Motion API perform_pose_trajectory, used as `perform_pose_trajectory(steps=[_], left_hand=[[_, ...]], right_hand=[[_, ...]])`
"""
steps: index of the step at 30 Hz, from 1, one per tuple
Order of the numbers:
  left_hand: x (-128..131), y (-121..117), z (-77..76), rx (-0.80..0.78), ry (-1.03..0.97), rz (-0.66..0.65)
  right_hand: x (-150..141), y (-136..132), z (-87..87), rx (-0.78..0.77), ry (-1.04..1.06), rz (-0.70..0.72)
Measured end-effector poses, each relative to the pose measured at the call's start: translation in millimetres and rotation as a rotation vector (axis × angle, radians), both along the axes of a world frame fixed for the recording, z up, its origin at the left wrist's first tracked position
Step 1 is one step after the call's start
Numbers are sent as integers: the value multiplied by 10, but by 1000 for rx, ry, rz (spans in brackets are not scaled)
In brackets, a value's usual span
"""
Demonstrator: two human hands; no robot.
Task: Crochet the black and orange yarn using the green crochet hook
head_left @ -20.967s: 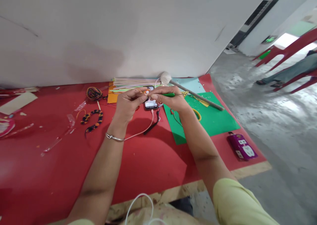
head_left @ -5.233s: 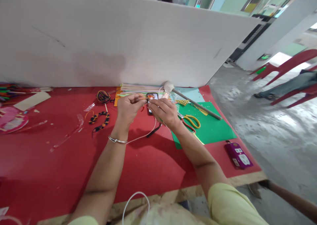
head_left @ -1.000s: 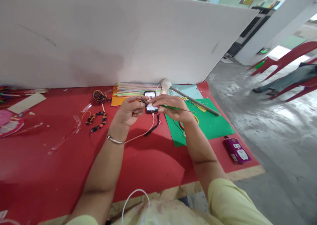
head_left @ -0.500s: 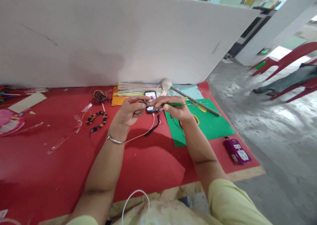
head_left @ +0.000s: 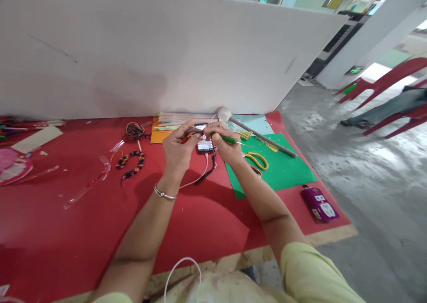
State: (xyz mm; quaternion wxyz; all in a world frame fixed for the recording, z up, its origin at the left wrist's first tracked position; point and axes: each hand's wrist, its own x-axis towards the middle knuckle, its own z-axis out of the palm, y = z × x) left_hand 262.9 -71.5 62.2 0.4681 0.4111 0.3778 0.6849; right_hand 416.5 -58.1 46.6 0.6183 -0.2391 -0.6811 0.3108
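Observation:
My left hand (head_left: 180, 147) is closed in a pinch around a small orange-red piece of cord (head_left: 189, 136), mostly hidden by the fingers. Close beside it, my right hand (head_left: 228, 146) grips a slim green-handled tool (head_left: 228, 138) whose thin metal shaft points right. The fingertips of both hands nearly meet above a phone (head_left: 204, 147) with a lit screen. What lies between the fingertips is too small to make out. Left of my hands, a black-and-orange braided strip (head_left: 137, 161) curves on the table, below a bundle of dark and orange cord (head_left: 134, 130).
Yellow-handled scissors (head_left: 262, 160) lie on a green sheet (head_left: 283, 178), with a grey rod (head_left: 263, 138) across its back. Thin pale sticks (head_left: 180, 117) lie behind the phone. A purple pack (head_left: 319, 204) sits near the right edge. A white panel (head_left: 200, 49) borders the red table (head_left: 207, 232).
My right hand has shifted left and tilted the green-handled tool downward to the right. My left hand has moved slightly right and up, closer to it. The scissors show more fully.

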Motion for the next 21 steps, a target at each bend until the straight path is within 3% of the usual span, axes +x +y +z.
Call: perform_pose_trajectory(steps=[3,7,10,14,21], left_hand=[[52,-33,-9,34,29,79],[84,-73,65,-106,-161,-49],[44,-66,108,-174,-278,-194],[-52,-32,118,-205,-314,-356],[-143,16,113,-146,-327,-466]], right_hand=[[-98,-38,-57,54,11,-137],[-187,-69,-122,125,-7,-216],[-178,-35,-145,106,48,-151],[-112,70,-185,-92,164,42],[-87,140,-239,-283,263,160]])
